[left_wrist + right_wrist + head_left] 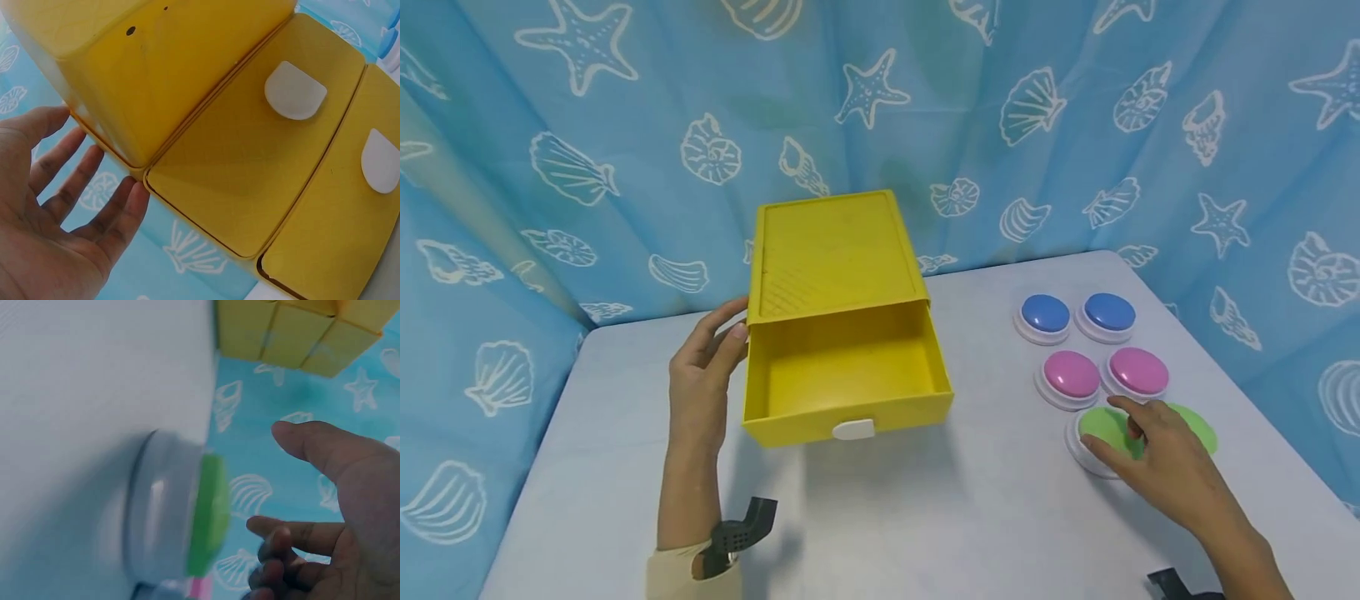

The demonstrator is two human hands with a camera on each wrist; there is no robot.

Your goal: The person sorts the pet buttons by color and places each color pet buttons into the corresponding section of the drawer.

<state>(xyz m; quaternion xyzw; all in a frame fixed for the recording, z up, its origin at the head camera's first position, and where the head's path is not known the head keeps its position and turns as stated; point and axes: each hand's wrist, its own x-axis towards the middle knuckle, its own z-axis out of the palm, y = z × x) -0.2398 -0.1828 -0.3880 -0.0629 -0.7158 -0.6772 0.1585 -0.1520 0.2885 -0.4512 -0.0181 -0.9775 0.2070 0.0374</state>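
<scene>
A yellow drawer cabinet (pixel 831 254) stands at the middle of the table, its top drawer (pixel 850 354) pulled out with nothing inside. The left wrist view shows two closed drawers (pixel 231 162) below it, each with a white handle (pixel 295 90). My left hand (pixel 700 392) rests its fingertips along the cabinet's left side, fingers spread. On the right, my right hand (pixel 1172 467) hovers over two green push buttons (pixel 1105 429) on white bases, partly covering them. Its thumb is stretched out and the other fingers are loosely bent, with nothing held.
Two pink buttons (pixel 1071 374) and two blue buttons (pixel 1045 313) stand in pairs behind the green ones. The white table (pixel 880 533) is backed by a blue curtain (pixel 925 108) with shell prints. A black wrist mount (pixel 745 529) sits on my left wrist.
</scene>
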